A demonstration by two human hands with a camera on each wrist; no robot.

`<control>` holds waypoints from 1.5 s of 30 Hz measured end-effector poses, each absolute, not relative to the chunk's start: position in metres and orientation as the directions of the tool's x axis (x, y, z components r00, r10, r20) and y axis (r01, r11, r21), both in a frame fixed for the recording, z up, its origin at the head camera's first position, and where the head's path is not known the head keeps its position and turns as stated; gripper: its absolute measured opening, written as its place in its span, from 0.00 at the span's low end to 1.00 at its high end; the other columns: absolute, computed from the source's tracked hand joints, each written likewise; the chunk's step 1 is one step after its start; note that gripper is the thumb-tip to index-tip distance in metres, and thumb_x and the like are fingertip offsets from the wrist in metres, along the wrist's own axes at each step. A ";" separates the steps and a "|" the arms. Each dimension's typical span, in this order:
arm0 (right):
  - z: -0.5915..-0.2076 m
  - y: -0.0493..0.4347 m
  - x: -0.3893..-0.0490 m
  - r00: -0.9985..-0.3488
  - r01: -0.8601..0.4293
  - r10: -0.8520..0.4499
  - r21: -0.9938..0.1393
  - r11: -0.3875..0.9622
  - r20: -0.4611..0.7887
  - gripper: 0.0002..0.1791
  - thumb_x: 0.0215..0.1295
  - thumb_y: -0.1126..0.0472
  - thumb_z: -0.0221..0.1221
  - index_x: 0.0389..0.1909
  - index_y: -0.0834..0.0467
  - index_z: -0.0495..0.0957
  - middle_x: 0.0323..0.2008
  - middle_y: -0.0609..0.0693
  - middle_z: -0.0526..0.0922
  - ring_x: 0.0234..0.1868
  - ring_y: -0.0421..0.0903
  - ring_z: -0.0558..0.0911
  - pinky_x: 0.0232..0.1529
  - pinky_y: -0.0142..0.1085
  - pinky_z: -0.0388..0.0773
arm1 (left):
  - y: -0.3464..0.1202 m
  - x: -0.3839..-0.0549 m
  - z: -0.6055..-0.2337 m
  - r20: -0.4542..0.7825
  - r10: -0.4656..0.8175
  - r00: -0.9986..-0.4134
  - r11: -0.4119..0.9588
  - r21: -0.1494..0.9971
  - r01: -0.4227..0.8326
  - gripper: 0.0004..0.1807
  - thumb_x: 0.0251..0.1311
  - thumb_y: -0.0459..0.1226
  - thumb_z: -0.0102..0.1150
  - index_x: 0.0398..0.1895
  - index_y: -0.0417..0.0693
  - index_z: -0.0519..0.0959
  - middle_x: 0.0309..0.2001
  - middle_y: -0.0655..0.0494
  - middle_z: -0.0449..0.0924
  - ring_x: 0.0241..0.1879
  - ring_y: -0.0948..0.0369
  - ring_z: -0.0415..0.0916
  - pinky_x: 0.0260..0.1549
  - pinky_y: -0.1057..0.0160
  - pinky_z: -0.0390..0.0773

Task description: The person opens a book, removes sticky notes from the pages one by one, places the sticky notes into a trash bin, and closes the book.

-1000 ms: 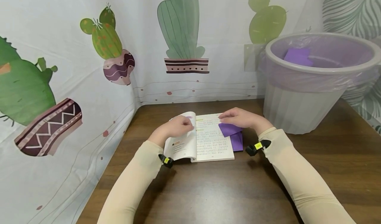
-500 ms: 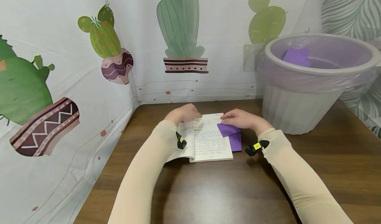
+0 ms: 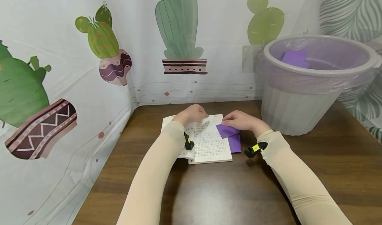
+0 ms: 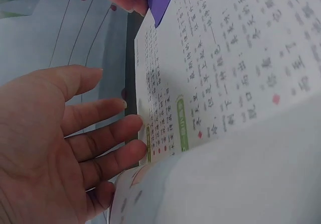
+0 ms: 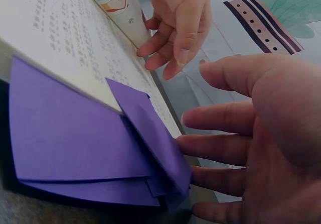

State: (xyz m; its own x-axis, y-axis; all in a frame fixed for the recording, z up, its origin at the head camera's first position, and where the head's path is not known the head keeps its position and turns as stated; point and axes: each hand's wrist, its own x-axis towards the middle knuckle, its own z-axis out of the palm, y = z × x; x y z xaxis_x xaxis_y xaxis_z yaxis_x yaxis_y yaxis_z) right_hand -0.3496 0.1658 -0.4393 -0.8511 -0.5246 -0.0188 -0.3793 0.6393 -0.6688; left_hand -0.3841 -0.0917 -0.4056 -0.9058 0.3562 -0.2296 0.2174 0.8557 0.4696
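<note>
An open book [image 3: 210, 150] with printed pages lies on the table. Purple paper [image 3: 235, 144] sticks out from under its right side, and a folded purple flap [image 5: 150, 128] overlaps the page edge. My left hand [image 3: 193, 114] is over the upper middle of the book; in the left wrist view its loosely bent fingers [image 4: 108, 136] hold nothing, close to the page. At the upper right corner is my right hand [image 3: 241, 120]. Its spread fingers [image 5: 220, 148] lie against or just beside the purple flap; whether they touch it I cannot tell.
To the right stands a large bin [image 3: 298, 109] lined with a translucent purple bag. A purple piece [image 3: 295, 58] shows inside it. Behind the brown wooden table [image 3: 209, 195] hangs a white cloth [image 3: 221, 82] printed with cacti.
My left hand has moved right, from above the left page to the book's upper middle. Its forearm now covers part of the left page. The right hand has stayed by the purple flap.
</note>
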 end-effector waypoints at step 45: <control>-0.443 0.161 -0.349 -0.904 -0.369 -0.427 -0.583 0.724 0.041 0.19 0.64 0.64 0.59 0.55 0.64 0.84 0.54 0.61 0.87 0.57 0.58 0.84 0.60 0.55 0.78 | -0.079 -0.372 -0.419 -0.200 0.495 -0.845 0.842 0.350 0.410 0.22 0.72 0.49 0.57 0.64 0.55 0.81 0.79 0.53 0.62 0.79 0.44 0.55 0.78 0.40 0.55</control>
